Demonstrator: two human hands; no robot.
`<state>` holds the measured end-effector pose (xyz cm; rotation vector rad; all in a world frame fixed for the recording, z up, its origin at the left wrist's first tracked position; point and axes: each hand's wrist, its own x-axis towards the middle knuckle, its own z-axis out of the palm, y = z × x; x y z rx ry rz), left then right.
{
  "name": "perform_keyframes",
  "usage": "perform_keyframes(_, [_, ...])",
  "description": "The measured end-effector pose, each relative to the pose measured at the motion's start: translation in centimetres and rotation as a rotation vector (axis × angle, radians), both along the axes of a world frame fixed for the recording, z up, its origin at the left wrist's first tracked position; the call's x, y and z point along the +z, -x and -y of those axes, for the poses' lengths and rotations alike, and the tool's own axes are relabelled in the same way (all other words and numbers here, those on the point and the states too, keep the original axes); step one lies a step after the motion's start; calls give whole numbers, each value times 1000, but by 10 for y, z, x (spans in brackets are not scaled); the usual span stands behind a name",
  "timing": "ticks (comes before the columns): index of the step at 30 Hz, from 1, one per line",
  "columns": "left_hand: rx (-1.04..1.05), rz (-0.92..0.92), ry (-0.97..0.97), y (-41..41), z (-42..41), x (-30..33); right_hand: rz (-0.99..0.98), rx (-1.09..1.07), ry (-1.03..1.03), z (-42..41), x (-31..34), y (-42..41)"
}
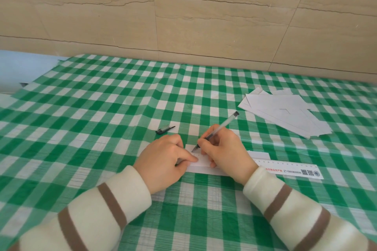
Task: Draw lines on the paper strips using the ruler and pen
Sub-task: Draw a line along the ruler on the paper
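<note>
Right hand grips the pen, tip down at the ruler's far edge near its left end. Left hand pins the ruler with an outstretched finger, other fingers curled under. Ruler lies over a paper strip on the checked cloth. Ruler has red print, a phone-type number and QR codes, too small to read. More strips sit far right; pen cap is beyond the left hand.

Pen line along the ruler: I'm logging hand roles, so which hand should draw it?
Right. The right hand grips the pen, tip at the ruler edge; the left hand presses the ruler.
</note>
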<state>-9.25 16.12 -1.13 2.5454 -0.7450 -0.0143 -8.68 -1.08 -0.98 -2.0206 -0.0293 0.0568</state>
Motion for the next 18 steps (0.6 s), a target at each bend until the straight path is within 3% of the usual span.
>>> perform_keyframes(18, [20, -20, -11, 1, 3, 4, -18, -47, -10, 15, 0, 7])
